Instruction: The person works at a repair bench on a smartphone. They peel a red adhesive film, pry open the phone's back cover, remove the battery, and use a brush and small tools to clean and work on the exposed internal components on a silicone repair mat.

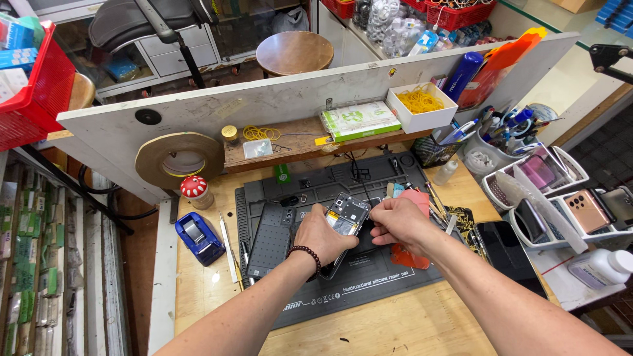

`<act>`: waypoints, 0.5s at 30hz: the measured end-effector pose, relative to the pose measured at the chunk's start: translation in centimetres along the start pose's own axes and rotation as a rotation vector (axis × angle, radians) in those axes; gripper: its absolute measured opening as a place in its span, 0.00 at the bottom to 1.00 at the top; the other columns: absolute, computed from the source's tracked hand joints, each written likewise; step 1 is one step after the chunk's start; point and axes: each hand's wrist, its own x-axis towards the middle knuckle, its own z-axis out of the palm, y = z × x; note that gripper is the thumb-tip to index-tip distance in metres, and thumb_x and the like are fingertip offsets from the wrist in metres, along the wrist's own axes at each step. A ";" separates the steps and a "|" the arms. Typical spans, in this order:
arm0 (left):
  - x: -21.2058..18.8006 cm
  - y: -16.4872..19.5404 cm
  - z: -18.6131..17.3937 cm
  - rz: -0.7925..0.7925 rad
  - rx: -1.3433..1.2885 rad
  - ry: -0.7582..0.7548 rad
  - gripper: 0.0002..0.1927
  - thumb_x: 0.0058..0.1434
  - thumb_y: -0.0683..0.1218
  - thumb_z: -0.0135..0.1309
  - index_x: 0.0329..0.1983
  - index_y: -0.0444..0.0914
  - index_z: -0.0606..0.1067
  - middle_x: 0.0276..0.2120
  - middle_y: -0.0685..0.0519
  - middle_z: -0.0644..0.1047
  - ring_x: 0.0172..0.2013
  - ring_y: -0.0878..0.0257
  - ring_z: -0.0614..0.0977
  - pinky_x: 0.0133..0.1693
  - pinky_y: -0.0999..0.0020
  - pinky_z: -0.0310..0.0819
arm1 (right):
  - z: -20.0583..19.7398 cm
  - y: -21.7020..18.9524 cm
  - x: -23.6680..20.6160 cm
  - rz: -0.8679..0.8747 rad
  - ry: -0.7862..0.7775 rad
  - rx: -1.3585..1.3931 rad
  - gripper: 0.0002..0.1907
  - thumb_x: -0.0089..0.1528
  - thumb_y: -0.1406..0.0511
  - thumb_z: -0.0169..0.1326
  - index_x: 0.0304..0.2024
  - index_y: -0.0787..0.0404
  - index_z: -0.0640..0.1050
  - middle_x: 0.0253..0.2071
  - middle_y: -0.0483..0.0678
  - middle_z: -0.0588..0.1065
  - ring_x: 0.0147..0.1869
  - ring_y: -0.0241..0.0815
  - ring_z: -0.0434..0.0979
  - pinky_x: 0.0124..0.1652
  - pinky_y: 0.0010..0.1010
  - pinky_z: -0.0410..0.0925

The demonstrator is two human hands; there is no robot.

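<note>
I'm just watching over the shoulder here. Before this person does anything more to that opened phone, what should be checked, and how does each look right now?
1. Phone steadied by left hand: ok.
2. Right hand at phone's edge: ok; what its fingertips pinch: cannot tell.
3. Phone over the grey mat: ok.
4. Back cover lying apart on the mat: ok.
5. Tweezers left of the mat, away from both hands: ok.

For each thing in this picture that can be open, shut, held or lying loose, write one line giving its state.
opened phone: back off, insides showing, held over the mat.
left hand: gripping the phone.
right hand: fingers pinched at the phone's edge.
white box: open, holding yellow rubber bands.
tape dispenser: lying untouched.
</note>
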 end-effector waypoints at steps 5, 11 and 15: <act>0.3 0.0 -0.1 0.025 0.008 0.025 0.43 0.36 0.55 0.72 0.52 0.29 0.69 0.45 0.39 0.79 0.47 0.49 0.82 0.49 0.60 0.77 | -0.8 0.3 -0.3 -0.009 -0.035 -0.018 0.07 0.64 0.65 0.53 0.37 0.64 0.76 0.31 0.46 0.74 0.32 0.36 0.78 0.34 0.29 0.77; 0.4 0.1 -0.2 0.005 0.001 -0.009 0.40 0.36 0.55 0.71 0.49 0.30 0.71 0.43 0.39 0.80 0.46 0.50 0.84 0.49 0.61 0.78 | -0.8 0.5 -0.8 0.043 -0.051 0.110 0.09 0.64 0.65 0.55 0.42 0.65 0.78 0.34 0.45 0.75 0.34 0.37 0.80 0.37 0.30 0.78; 0.4 0.0 0.0 0.004 0.017 -0.031 0.40 0.36 0.55 0.71 0.49 0.30 0.70 0.43 0.39 0.81 0.46 0.50 0.84 0.48 0.60 0.79 | -0.4 0.7 -0.5 0.053 -0.019 0.155 0.09 0.64 0.67 0.56 0.44 0.67 0.79 0.34 0.47 0.77 0.34 0.37 0.79 0.37 0.29 0.78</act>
